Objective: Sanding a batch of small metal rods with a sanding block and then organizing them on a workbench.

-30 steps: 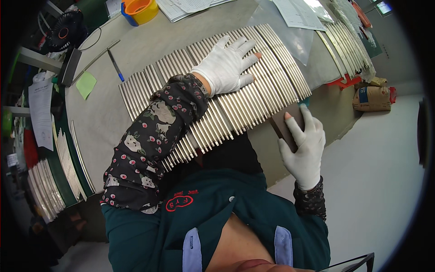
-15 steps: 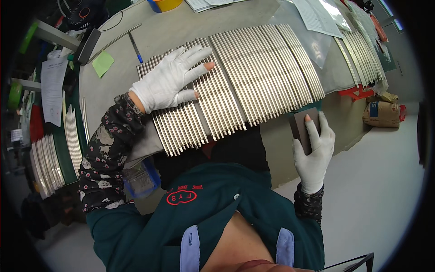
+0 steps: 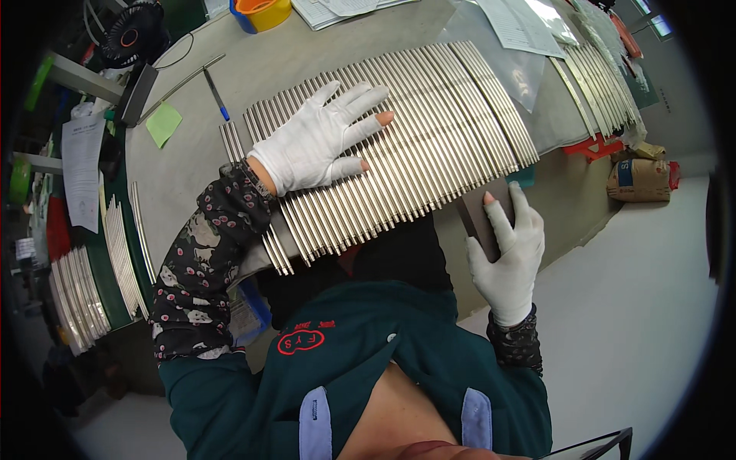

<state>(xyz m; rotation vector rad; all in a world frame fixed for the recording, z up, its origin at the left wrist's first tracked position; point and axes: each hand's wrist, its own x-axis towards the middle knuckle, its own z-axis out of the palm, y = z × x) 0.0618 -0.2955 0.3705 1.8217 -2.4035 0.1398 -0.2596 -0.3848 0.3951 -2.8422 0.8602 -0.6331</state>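
A wide row of slim silver metal rods (image 3: 429,130) lies side by side across the table, their near ends past its edge. My left hand (image 3: 326,138), in a white glove with the thumb and one fingertip bare, rests flat on the left part of the row, fingers spread. A few separate rods (image 3: 274,253) lie left of the main row, partly under my left wrist. Off the table's near edge, close to the rods' right ends, my gloved right hand (image 3: 510,257) grips a dark grey rectangular block (image 3: 479,222).
A blue pen (image 3: 217,93), a green paper note (image 3: 163,124) and a thin loose rod (image 3: 182,88) lie at the left. Papers (image 3: 521,31) and a plastic bag (image 3: 525,80) are at the far right, beside more rods (image 3: 602,88). A small fan (image 3: 134,34) stands far left.
My left hand has slid right over the rods. Gaps between the left groups have closed into one row, with a few rods now apart at the left. My right hand shifted slightly left with the block.
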